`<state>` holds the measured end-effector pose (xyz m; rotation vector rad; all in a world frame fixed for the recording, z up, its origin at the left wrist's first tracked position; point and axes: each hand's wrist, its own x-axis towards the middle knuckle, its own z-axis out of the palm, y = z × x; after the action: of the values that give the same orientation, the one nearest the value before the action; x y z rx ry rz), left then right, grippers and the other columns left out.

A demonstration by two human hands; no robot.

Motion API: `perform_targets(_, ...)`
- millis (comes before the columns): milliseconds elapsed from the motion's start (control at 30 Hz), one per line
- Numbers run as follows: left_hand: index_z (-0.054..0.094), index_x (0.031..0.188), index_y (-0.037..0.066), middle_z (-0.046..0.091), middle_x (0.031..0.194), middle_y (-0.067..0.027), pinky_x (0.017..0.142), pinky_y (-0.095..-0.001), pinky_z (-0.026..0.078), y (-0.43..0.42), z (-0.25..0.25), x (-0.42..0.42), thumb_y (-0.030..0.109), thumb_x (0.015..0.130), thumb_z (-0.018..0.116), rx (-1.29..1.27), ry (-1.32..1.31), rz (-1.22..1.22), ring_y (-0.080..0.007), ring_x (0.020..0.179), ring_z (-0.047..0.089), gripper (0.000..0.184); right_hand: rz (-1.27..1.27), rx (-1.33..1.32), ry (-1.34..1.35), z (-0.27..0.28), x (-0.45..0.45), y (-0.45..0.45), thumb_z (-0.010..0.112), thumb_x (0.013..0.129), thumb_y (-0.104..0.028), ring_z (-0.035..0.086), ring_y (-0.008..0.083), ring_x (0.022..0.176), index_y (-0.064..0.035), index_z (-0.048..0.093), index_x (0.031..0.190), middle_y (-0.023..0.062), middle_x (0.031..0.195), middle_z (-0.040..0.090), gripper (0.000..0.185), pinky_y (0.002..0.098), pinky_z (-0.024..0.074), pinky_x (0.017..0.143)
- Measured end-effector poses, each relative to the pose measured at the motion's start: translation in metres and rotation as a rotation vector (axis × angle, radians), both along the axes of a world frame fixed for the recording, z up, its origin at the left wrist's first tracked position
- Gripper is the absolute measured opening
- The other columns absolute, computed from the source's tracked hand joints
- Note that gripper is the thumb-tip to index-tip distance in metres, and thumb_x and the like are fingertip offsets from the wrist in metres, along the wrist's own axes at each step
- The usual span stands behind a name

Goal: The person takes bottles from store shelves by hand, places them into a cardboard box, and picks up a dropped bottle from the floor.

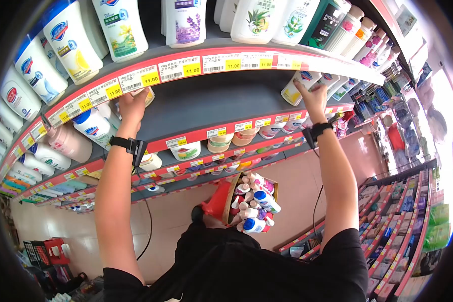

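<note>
My left hand (133, 104) reaches under the price-tag edge (161, 71) of the upper shelf, its fingers bent at a white and yellow bottle (149, 96) that is mostly hidden. My right hand (313, 98) is at the right end of the same grey shelf (211, 98), thumb and fingers around the side of a white and yellow bottle (293, 92). More white bottles (338, 86) stand just right of that hand. A dark strap with a cable sits on each wrist.
Tall bottles (185, 22) line the shelf above. A cardboard box (231, 199) full of bottles stands on a red stool (217, 201) below. Lower shelves hold tubs (220, 142). A slanted rack (387, 221) is at the lower right, a black basket (37, 254) at the lower left.
</note>
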<state>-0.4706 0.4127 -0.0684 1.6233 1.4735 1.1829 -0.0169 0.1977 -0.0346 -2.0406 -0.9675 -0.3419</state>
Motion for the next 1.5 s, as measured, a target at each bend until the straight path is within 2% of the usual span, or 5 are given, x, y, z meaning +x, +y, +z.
perform_targets(300,0.064,0.121,0.001,0.076,0.113,-0.0135,0.089,-0.0375,0.056,-0.026,-0.034,0.039,0.013,0.088,0.078,0.013,-0.2,-0.492,-0.0227,0.103,0.073,0.038,0.771,-0.179,0.121,-0.036,-0.139,0.034,0.077,0.091,-0.037,0.07,0.0312,0.096,-0.0051,0.068,0.116,0.019,0.113,0.07,0.041,0.0413,0.0558,0.084)
perform_targets(600,0.059,0.128,0.001,0.07,0.123,-0.0135,0.097,-0.0368,0.053,-0.064,-0.037,0.19,0.006,0.092,0.073,0.055,-0.093,-0.831,-0.0213,0.114,0.067,0.039,0.74,-0.071,0.627,-0.042,-0.121,0.043,0.079,0.093,-0.029,0.066,0.0172,0.108,0.0004,0.057,0.131,0.0108,0.121,0.07,0.052,0.0337,0.0521,0.094)
perform_targets(633,0.056,0.127,-0.001,0.067,0.122,-0.0256,0.098,-0.0442,0.053,-0.062,-0.046,0.209,0.009,0.082,0.072,0.066,-0.18,-0.884,-0.0397,0.116,0.066,0.049,0.716,-0.049,0.645,-0.039,-0.111,0.036,0.079,0.093,-0.027,0.066,0.0157,0.108,0.0008,0.056,0.131,0.0096,0.121,0.07,0.052,0.0331,0.0518,0.095)
perform_targets(800,0.05,0.134,-0.001,0.064,0.127,-0.0245,0.102,-0.0415,0.05,-0.073,-0.039,0.279,0.006,0.082,0.07,-0.04,-0.193,-1.015,-0.0354,0.123,0.063,0.057,0.188,-0.114,0.102,-0.035,-0.079,0.003,0.086,0.079,-0.046,0.058,0.0397,0.111,-0.0074,0.068,0.123,0.0228,0.116,0.056,0.061,0.0462,0.0493,0.099)
perform_targets(1500,0.062,0.133,0.005,0.067,0.126,-0.0114,0.1,-0.0382,0.049,-0.071,-0.045,0.417,0.003,0.081,0.073,-0.139,-0.259,-1.238,-0.0224,0.118,0.062,0.053,0.293,0.011,0.148,-0.054,0.059,-0.023,0.085,0.084,-0.035,0.055,0.0349,0.13,-0.0079,0.073,0.125,0.0213,0.147,0.048,0.05,0.0399,0.0521,0.1)
